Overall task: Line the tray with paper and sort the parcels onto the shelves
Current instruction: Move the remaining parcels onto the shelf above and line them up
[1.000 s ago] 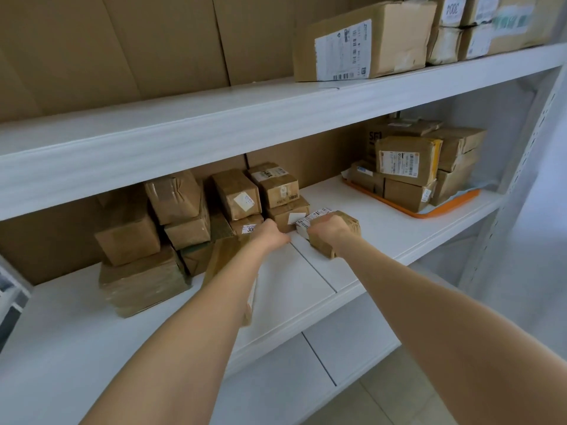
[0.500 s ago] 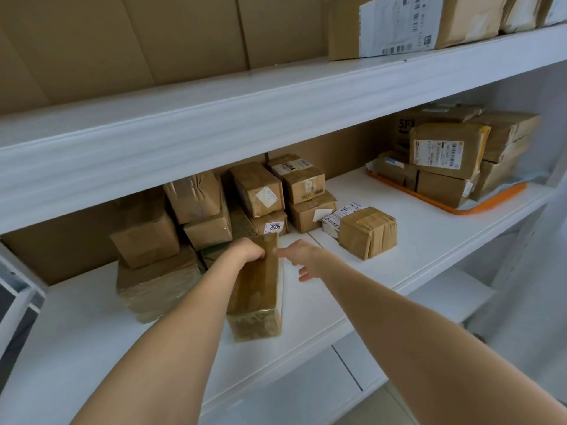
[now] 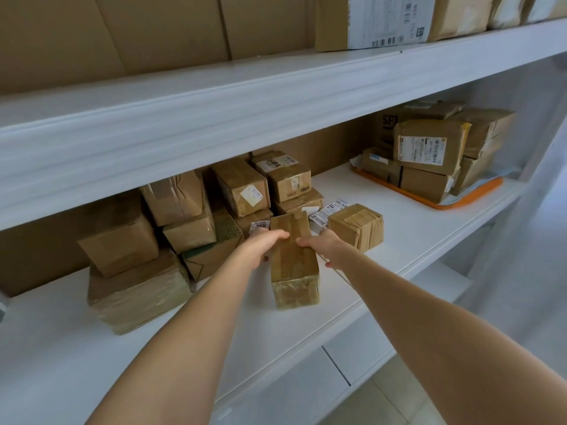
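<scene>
A long brown taped parcel [image 3: 294, 265] lies on the white middle shelf [image 3: 408, 240], pointing away from me. My left hand [image 3: 260, 246] grips its left side with the thumb over the top. My right hand [image 3: 322, 245] holds its right side, thumb on top, fingers down the side. A small taped parcel [image 3: 357, 225] sits just to the right of my right hand. An orange tray [image 3: 435, 204] lined with paper stands at the right end of the shelf and carries several parcels [image 3: 426, 148].
A stack of several brown parcels [image 3: 184, 216] fills the shelf's left and back. A big box with a white label [image 3: 377, 23] stands on the upper shelf [image 3: 245, 96]. A lower shelf [image 3: 352, 354] and tiled floor lie below.
My right hand let go of the small taped parcel and moved left onto the long parcel. My left hand set the long parcel down flat on the shelf. The camera moved closer.
</scene>
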`<act>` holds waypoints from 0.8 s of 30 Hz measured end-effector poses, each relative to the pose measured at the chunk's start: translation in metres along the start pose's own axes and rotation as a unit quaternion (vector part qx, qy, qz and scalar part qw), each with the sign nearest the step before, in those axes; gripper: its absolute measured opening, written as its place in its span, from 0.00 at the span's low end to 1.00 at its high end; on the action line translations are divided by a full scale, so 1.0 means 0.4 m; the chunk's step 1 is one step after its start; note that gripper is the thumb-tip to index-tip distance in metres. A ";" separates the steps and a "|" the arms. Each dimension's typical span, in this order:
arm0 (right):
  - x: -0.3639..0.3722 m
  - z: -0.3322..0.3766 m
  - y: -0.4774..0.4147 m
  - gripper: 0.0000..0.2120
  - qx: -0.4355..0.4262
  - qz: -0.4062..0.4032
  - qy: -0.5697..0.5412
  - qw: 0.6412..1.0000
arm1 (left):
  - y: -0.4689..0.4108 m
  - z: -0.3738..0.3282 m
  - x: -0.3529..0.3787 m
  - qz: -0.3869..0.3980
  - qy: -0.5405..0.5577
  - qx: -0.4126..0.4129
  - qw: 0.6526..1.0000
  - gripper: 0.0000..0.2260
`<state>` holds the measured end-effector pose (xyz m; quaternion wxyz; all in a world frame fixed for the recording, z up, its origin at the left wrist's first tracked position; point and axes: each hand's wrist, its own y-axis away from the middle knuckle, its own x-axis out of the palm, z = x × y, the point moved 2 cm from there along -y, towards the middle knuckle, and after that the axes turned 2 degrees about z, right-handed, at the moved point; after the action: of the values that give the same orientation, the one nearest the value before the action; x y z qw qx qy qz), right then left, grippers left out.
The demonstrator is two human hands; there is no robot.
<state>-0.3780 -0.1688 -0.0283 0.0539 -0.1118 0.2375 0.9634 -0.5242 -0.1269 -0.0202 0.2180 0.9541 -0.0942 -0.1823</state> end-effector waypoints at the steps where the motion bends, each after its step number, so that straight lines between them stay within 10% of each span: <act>1: -0.007 -0.008 0.001 0.36 0.016 0.003 0.023 1.000 | 0.002 0.005 -0.006 -0.005 -0.009 -0.015 1.000 0.23; 11: -0.001 -0.067 -0.008 0.38 0.122 0.106 -0.002 0.987 | 0.043 0.045 0.009 0.101 -0.001 -0.151 0.983 0.27; 18: -0.009 -0.051 0.007 0.42 0.123 0.134 -0.044 0.982 | 0.046 0.029 -0.011 0.071 0.001 -0.104 0.992 0.24; 24: -0.038 -0.021 0.020 0.24 0.037 0.202 -0.116 0.972 | 0.051 -0.008 -0.044 0.004 0.012 -0.040 0.999 0.22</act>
<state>-0.3629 -0.1806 -0.0284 -0.1105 0.0534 0.2825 0.9514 -0.5412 -0.1390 -0.0029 0.2577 0.9464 -0.0882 -0.1734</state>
